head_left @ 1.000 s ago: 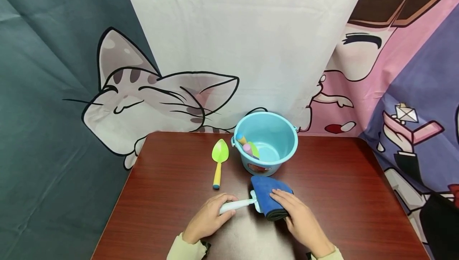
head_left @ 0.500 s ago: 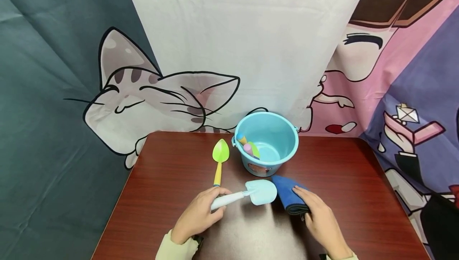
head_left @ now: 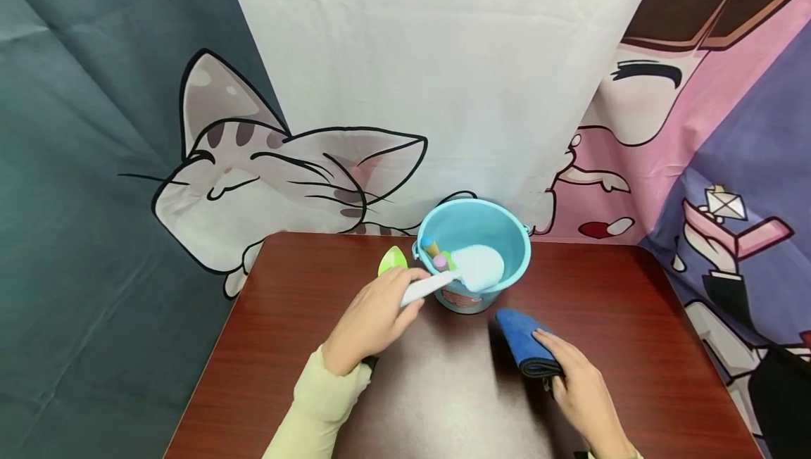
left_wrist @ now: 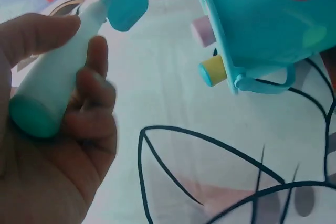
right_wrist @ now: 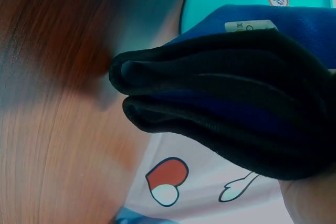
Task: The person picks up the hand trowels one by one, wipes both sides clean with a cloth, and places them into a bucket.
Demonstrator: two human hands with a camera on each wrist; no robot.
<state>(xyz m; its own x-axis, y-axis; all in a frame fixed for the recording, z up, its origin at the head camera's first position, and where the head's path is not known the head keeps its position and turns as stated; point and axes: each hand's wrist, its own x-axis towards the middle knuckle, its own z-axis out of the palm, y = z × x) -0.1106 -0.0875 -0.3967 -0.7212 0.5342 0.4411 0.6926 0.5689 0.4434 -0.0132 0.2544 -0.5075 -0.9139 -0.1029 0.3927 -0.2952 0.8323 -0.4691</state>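
In the head view my left hand [head_left: 370, 312] grips the white handle of a light blue toy shovel [head_left: 479, 267]. Its blade hovers over the near rim of a light blue bucket [head_left: 465, 298]. The left wrist view shows fingers and thumb wrapped round that shovel's handle [left_wrist: 63, 69]. Farther right, my right hand [head_left: 583, 388] holds a folded blue cloth [head_left: 521, 334] with black edging, raised above the table. The cloth's layered black edge [right_wrist: 220, 85] fills much of the right wrist view and hides most of that hand.
Inside the bucket lean toy handles, one yellow with a blue end [left_wrist: 213, 71] and one pink [left_wrist: 203, 31]. A green toy trowel [head_left: 392, 260] lies left of the bucket, partly hidden by my left hand. The brown table [head_left: 285, 297] meets a printed curtain [head_left: 355, 58] behind.
The shovel came out from beside the cloth as my hands parted. My left hand has lifted it forward to the bucket. My right hand has shifted right with the cloth.
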